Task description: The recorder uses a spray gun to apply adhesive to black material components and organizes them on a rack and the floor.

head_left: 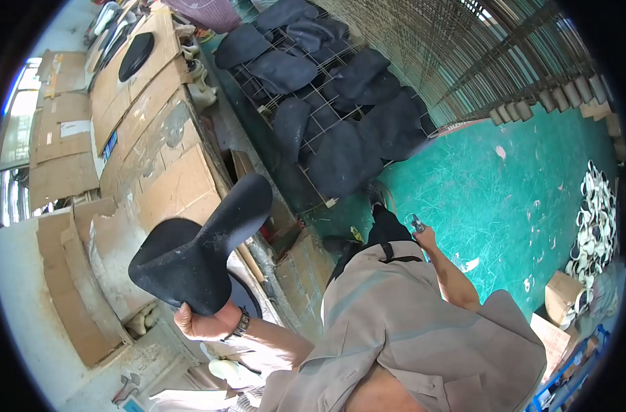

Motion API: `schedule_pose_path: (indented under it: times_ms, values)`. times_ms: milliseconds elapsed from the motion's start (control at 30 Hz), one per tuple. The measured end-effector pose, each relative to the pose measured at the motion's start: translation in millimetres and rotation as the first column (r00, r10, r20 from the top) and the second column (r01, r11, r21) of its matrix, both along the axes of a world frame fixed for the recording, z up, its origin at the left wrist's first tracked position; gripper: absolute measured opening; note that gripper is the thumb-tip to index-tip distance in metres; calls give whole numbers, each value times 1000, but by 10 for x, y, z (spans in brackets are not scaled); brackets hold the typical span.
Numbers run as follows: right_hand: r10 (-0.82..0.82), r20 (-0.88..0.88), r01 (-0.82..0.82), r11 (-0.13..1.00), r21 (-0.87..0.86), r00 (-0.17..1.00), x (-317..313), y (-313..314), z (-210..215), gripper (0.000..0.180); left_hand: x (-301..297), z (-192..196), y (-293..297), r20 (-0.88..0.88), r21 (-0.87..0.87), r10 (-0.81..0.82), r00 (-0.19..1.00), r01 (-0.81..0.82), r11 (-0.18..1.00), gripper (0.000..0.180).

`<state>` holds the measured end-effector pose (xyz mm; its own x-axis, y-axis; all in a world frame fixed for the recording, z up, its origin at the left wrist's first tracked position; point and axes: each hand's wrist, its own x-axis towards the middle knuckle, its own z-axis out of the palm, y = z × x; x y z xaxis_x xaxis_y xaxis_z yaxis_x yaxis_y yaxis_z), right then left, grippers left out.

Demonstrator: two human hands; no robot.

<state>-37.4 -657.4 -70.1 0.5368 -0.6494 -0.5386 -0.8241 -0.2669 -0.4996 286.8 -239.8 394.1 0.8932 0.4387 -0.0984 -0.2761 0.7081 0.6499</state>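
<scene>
My left hand (208,323) is closed on the lower edge of a black flexible sheet piece (201,257), thumb on the near face. The piece has rounded ends, is folded into a bent shape with one lobe rising to the right, and has pale specks on its surface. It is held up over the cardboard-covered bench (179,182). Down by my right side, my right hand (425,237) is closed around a small metal hand tool (417,224); its exact kind is too small to make out.
Similar black pieces (344,161) lie on a wire grid rack (313,141) beyond the bench. Stacked wire racks (491,62) stand at the far right. Another black oval piece (136,56) lies on the bench. White looped items (594,220) are heaped on the green floor (491,199) at right.
</scene>
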Motion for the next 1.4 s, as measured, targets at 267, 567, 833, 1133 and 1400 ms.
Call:
schedule_pose_path:
  times_ms: [267, 567, 833, 1133, 1400]
  values:
    - [181, -99, -177, 983, 49, 978, 454, -138, 392, 62, -98, -13, -41, -15, 22, 7, 1000, -7, 1000, 61]
    - [179, -144, -169, 982, 82, 973, 577, -232, 485, 61, -120, 149, -131, 20, 2, -152, 988, 152, 988, 50]
    - [210, -51, -205, 975, 87, 976, 333, -121, 284, 63, -113, 342, -475, 9, 3, -127, 992, 127, 992, 50]
    - [166, -126, -148, 979, 136, 978, 399, -92, 304, 61, -133, 222, -286, -66, 47, -71, 995, 74, 996, 72]
    - [143, -165, -126, 986, 111, 976, 526, -101, 440, 56, -179, 202, -218, -62, 64, -32, 998, 36, 997, 63]
